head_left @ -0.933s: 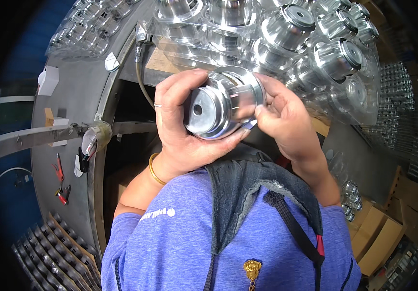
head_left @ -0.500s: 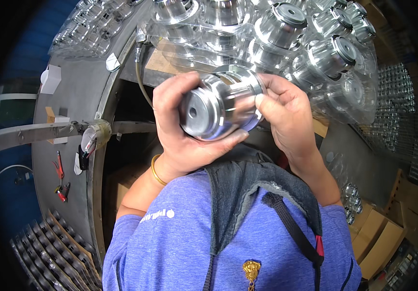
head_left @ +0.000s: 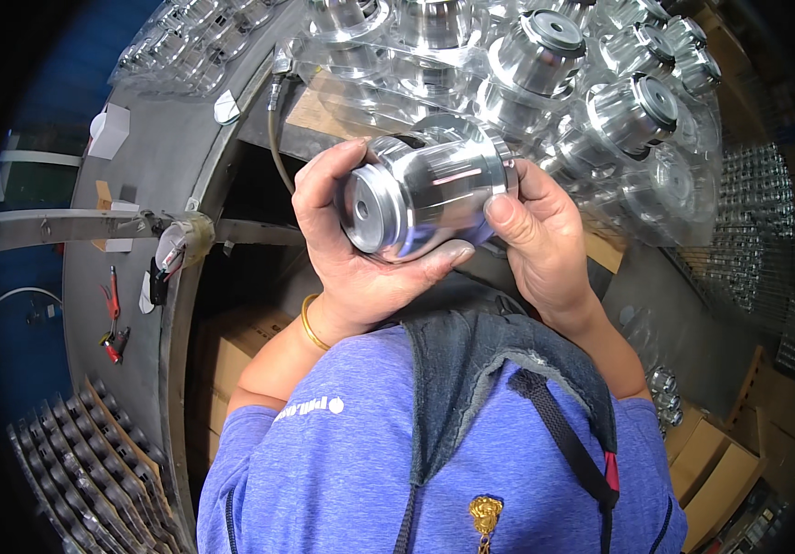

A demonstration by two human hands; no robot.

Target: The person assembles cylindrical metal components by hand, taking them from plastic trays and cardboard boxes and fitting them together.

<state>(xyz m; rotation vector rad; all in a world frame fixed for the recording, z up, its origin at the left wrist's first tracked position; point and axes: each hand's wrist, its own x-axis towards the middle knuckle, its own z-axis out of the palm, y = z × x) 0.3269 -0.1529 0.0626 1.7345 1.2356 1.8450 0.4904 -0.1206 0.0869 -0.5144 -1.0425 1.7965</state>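
A shiny cylindrical metal housing (head_left: 443, 189) is held sideways in front of my chest, its stepped end with a small centre hole turned to the left. My left hand (head_left: 351, 254) wraps round that end, thumb along the underside and fingers over the top. At the flanged right end, my right hand (head_left: 545, 226) grips the rim between thumb and fingers. Just beyond, similar metal housings (head_left: 633, 109) stand in clear plastic trays (head_left: 370, 102). The far side of the held housing is hidden.
At left a grey metal table (head_left: 139, 120) carries red-handled pliers (head_left: 113, 295) and a white box (head_left: 109, 129). A metal bar (head_left: 65, 228) crosses there. Racked dark round parts (head_left: 83, 462) sit lower left; cardboard boxes (head_left: 716, 466) lie lower right. A hose (head_left: 274, 138) hangs near the trays.
The housing has turned slightly in my hands and its blur is gone. My right hand has shifted a little lower along the flanged end.
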